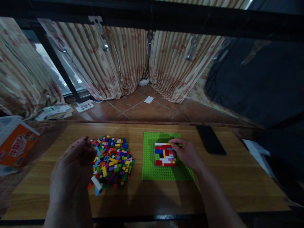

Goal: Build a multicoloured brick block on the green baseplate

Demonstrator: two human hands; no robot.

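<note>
A low block of toy bricks (163, 154), in red, white, blue and yellow, stands on a green studded baseplate (148, 172). My right hand (187, 153) has its fingers closed at the block's far right corner. Its fingertips touch the bricks there; whether a single loose brick is between them is hidden. To the left, my left hand (76, 161) is raised beside a pile of loose toy bricks (114, 161), with its fingers curled together. What it holds, if anything, cannot be made out. A white brick (96, 182) lies at the near edge of the pile.
The wooden table (135, 199) bears a black phone-like slab (211, 139) right of the baseplate. Beyond the left table edge is a clear plastic tub with an orange label (17, 145). Striped curtains (128, 60) hang behind, and papers (55, 110) lie on the tiled floor.
</note>
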